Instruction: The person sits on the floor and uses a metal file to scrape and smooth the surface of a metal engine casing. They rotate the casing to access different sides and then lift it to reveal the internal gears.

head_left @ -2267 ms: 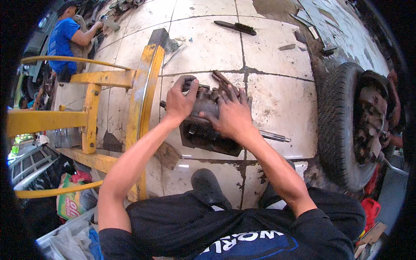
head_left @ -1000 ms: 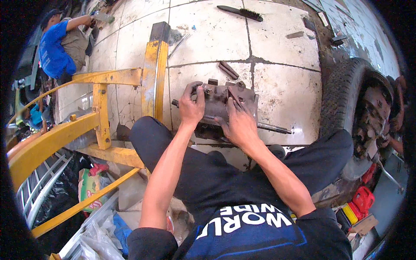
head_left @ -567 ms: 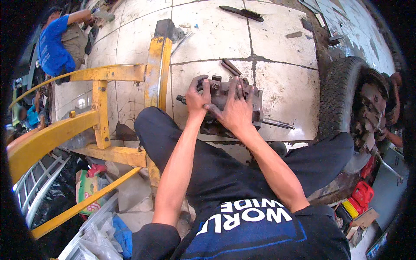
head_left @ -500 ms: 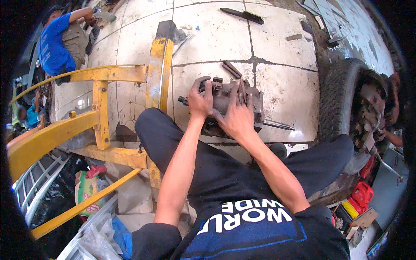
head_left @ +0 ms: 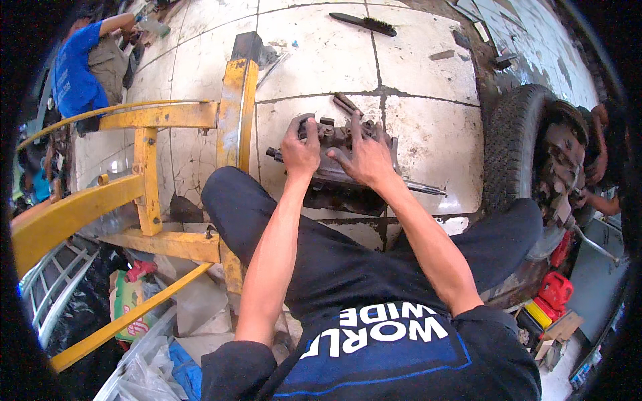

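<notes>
A dark, greasy metal gearbox [head_left: 344, 195] rests on the tiled floor in front of my crossed legs. One short splined shaft end [head_left: 274, 154] sticks out at its left and a longer bright shaft [head_left: 426, 189] at its right. My left hand [head_left: 301, 148] is closed over its upper left part, fingers curled round the far edge. On the upper right, my right hand [head_left: 364, 157] grips it with fingers reaching over the top and thumb apart; the fingertips are partly hidden among its dark parts. Just beyond lie two dark rod-like metal pieces [head_left: 347, 103].
A yellow metal frame [head_left: 150, 177] stands close on my left. To the right is a tyre [head_left: 511, 150] with a hub assembly, and another person's hand [head_left: 605, 202] beside it. A black wire brush [head_left: 363, 23] lies farther off. A person in blue [head_left: 79, 70] crouches far left.
The gearbox has tipped away from me under both hands, so more of its dark near side shows. The whole view has shifted slightly.
</notes>
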Available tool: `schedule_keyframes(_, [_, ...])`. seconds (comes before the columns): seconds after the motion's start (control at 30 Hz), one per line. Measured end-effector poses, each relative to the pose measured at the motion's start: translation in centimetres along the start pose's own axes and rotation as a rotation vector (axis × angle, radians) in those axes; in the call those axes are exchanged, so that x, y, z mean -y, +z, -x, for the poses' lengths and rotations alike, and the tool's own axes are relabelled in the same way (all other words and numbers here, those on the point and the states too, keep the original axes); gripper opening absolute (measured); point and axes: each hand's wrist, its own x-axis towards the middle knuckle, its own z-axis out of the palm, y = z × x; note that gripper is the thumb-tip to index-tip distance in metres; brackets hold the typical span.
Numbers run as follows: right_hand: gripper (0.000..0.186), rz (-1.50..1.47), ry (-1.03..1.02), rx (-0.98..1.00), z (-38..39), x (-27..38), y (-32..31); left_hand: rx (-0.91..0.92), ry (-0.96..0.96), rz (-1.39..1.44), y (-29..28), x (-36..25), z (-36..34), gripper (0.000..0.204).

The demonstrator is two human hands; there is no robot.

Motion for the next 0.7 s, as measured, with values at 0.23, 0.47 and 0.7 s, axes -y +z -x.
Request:
schedule_keyframes(0.23, [0.126,0.014,-0.092,0.031,0.1,-0.9,-0.5,-0.045,0.032,-0.034,-0.1,0.8,0.1,0.025])
schedule_keyframes(0.47, [0.133,-0.044,-0.248,0.001,2.3,-2.0,-1.5,-0.048,0.024,-0.042,-0.5,0.7,0.6,0.028])
schedule_keyframes(0.7, [0.135,-0.006,-0.387,0.092,0.7,-4.4,-1.3,-0.053,-0.013,-0.061,-0.9,0.1,0.5,0.028])
